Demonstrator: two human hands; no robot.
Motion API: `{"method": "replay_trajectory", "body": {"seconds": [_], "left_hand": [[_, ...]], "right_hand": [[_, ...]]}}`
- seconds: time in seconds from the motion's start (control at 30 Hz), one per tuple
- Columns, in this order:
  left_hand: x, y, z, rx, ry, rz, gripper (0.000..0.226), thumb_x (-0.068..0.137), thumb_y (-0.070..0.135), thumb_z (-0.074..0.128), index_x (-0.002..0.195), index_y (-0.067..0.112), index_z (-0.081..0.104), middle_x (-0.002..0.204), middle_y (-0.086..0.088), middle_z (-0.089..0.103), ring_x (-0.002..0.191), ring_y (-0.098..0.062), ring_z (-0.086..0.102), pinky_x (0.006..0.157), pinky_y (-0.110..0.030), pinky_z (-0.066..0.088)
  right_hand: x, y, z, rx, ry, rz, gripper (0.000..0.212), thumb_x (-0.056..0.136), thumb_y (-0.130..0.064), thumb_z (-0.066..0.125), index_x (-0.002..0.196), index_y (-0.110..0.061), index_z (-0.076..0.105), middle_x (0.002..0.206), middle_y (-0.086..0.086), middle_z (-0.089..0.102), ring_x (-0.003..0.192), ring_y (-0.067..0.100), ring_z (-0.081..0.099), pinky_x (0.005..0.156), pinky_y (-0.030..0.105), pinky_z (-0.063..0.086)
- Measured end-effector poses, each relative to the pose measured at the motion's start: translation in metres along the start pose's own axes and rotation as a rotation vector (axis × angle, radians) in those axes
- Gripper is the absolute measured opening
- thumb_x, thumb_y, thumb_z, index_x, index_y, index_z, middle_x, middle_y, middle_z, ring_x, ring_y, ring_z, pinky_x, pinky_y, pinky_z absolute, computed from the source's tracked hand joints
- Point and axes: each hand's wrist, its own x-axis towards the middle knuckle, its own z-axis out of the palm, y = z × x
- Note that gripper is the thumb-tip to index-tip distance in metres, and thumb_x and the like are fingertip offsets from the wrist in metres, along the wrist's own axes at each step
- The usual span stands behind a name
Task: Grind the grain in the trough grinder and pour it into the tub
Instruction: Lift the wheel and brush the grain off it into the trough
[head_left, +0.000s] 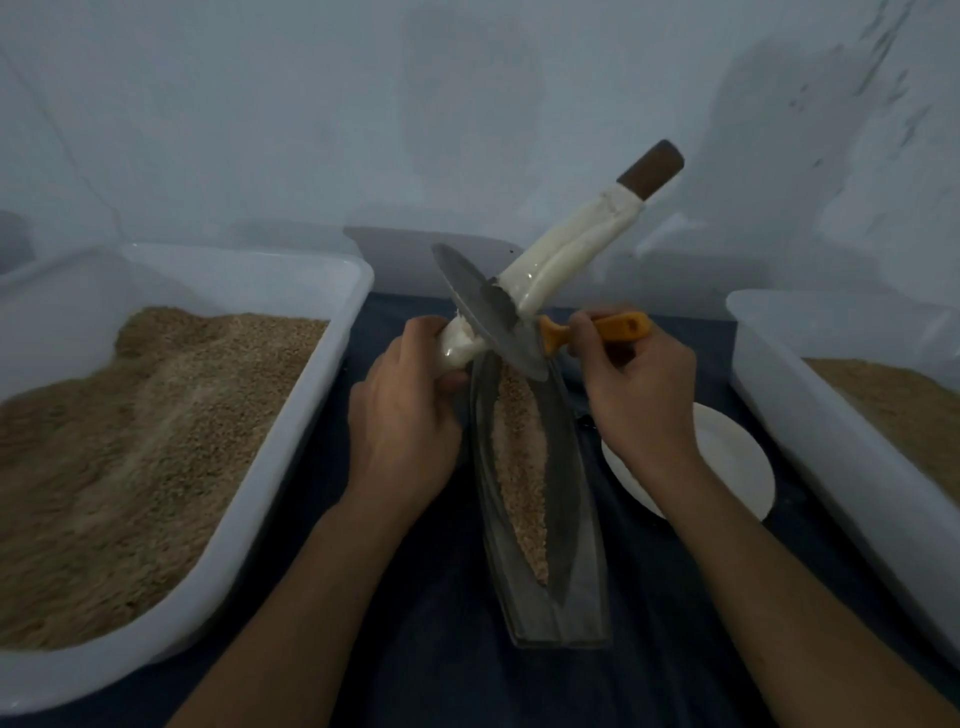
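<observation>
A long metal boat-shaped trough (563, 519) lies on the dark cloth in the middle, with a strip of crushed grain (522, 467) along its groove. The grinding wheel (485, 312), a metal disc on a white-wrapped axle with a brown end (652, 166), is lifted and tilted above the trough's far end. My left hand (405, 405) grips the near axle handle. My right hand (631, 395) holds an orange-handled tool (618, 330) against the disc; its working end is hidden behind the disc.
A white tub (332, 332) at the left holds a deep heap of ground grain. Another white tub (789, 415) with grain stands at the right. A small white plate (737, 462) lies beside the trough, partly under my right wrist. A pale wall rises close behind.
</observation>
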Motion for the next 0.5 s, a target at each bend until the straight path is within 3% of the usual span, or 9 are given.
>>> {"method": "replay_trajectory", "body": {"seconds": [0.1,0.23,0.4,0.5], "left_hand": [[0.000,-0.001,0.000,-0.036,0.007,-0.030,0.034,0.096,0.015,0.061,0.121,0.031,0.043,0.105,0.003,0.063,0.096,-0.022,0.061,0.073,-0.051,0.052],[-0.001,0.000,0.002,-0.072,0.013,-0.067,0.035,0.097,0.018,0.061,0.123,0.034,0.043,0.107,0.007,0.063,0.097,-0.017,0.060,0.075,-0.050,0.053],[-0.002,0.002,0.004,-0.122,-0.008,-0.112,0.035,0.098,0.020,0.060,0.124,0.036,0.043,0.108,0.010,0.063,0.098,-0.019,0.062,0.076,-0.050,0.054],[-0.001,0.001,0.003,-0.143,-0.019,-0.139,0.034,0.098,0.020,0.060,0.123,0.037,0.043,0.107,0.011,0.063,0.098,-0.019,0.062,0.078,-0.051,0.054]], "right_hand": [[0.001,0.004,0.005,-0.034,-0.023,-0.003,0.031,0.102,-0.044,0.057,0.079,-0.027,0.067,0.069,-0.007,0.068,0.063,0.006,0.065,0.057,0.021,0.048],[0.003,0.007,0.002,-0.037,-0.073,0.100,0.053,0.103,-0.047,0.052,0.070,-0.008,0.065,0.059,0.006,0.065,0.058,0.018,0.066,0.060,0.040,0.051],[0.010,-0.002,-0.010,-0.052,-0.091,0.112,0.055,0.103,-0.037,0.053,0.062,-0.003,0.065,0.052,0.005,0.062,0.052,0.020,0.064,0.055,0.042,0.051],[0.012,-0.007,-0.013,-0.047,-0.032,0.115,0.059,0.101,-0.043,0.052,0.065,0.002,0.065,0.053,0.011,0.061,0.052,0.027,0.063,0.053,0.043,0.048]]}}
